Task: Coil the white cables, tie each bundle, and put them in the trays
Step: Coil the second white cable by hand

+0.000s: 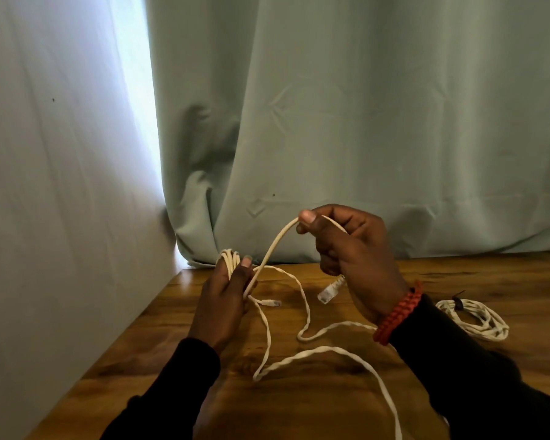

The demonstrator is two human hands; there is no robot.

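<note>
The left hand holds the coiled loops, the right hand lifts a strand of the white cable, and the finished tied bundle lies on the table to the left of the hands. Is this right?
Not quite. The head view shows the tied bundle on the table to the right of the hands, beyond the right sleeve. The rest holds: left hand holds the loops, right hand lifts the white cable.

Wood-grain desk (315,404), pale green curtain (362,122) hanging behind it, white wall (45,185) at left, daylight between them

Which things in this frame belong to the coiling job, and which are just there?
Job:
- left hand gripping coiled loops
- right hand pinching the white cable
- tied bundle on the table

Just there:
- curtain
- red bracelet

No trays in view.
</note>
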